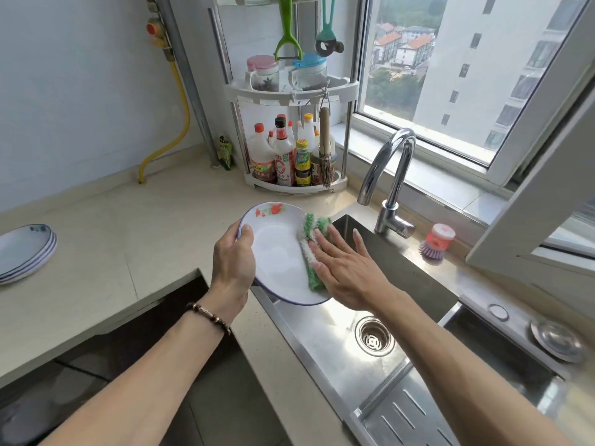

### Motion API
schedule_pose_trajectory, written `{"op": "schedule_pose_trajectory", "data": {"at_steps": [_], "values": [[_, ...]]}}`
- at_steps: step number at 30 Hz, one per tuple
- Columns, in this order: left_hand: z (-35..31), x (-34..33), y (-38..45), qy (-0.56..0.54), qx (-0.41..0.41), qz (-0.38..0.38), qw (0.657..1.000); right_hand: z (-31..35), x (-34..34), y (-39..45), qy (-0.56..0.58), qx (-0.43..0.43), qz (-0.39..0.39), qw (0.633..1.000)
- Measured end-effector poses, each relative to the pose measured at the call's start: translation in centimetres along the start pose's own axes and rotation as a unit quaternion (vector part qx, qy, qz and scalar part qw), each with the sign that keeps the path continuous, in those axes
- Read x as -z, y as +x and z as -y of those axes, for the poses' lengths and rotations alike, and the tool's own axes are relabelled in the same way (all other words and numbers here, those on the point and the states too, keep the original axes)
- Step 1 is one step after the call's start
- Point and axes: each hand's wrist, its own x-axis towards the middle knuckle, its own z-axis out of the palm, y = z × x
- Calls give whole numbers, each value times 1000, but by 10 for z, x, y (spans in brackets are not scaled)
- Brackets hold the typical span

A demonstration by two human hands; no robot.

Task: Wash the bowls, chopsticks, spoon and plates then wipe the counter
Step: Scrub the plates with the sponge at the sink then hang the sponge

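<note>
One plate [277, 252] gripped by left hand [233, 262]; right hand [346, 272], fingers spread, presses one cloth [310, 249].

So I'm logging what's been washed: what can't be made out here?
Head view only:
- Stack of plates: cut off by the left edge; count unclear.
- Plate underside: faces away.
- Cloth: partly under the right hand.
- Bottle labels: too small.
- Bowls, chopsticks, spoon: not in view.

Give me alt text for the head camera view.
The left hand holds a white plate tilted over the sink while the right hand presses a green and white cloth flat against it. Stacked plates sit on the counter.
</note>
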Motion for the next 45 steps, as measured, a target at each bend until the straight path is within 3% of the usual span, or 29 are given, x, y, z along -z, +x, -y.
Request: {"op": "schedule_pose_trajectory", "data": {"at_steps": [4,8,13,18,20,23,25,28,30,31,32,34,35,38,39,41,45], "values": [[1,-2,5,12,2,-20,1000,18,-7,-21,153,31,48,987],[8,-10,1,25,61,38,997,44,-10,-22,216,89,35,972],[12,-17,-8,2,87,110,990,35,3,9,124,68,-13,990],[3,-10,-2,41,30,45,998,-11,-1,5,-19,-18,-2,1000],[1,-9,5,50,7,23,998,-11,-8,-4,39,-11,4,999],[2,-9,16,28,19,-26,999,5,-17,-23,251,31,4,967],[1,-9,19,1,57,-29,998,14,-27,-32,265,61,-42,962],[-1,-8,17,-22,139,11,990,14,-42,-30,166,79,-179,967],[-1,-6,15,-28,172,43,984,10,-41,-25,141,82,-225,961],[1,-3,18,30,153,59,986,8,-38,-22,134,91,-233,959],[5,2,20,159,97,76,980,5,-34,-21,127,101,-236,958],[13,14,23,436,-91,119,887,0,-25,-20,113,124,-232,958],[15,18,22,497,-185,175,830,-1,-20,-20,109,139,-225,958],[18,21,20,577,-369,322,653,-5,-4,-21,117,173,-194,959],[21,21,24,575,-398,334,632,-7,1,-21,127,174,-187,958],[19,18,25,542,-402,332,659,-12,7,-21,173,156,-185,955],[20,12,13,444,-276,307,796,-20,4,-25,284,50,-270,918]]}}
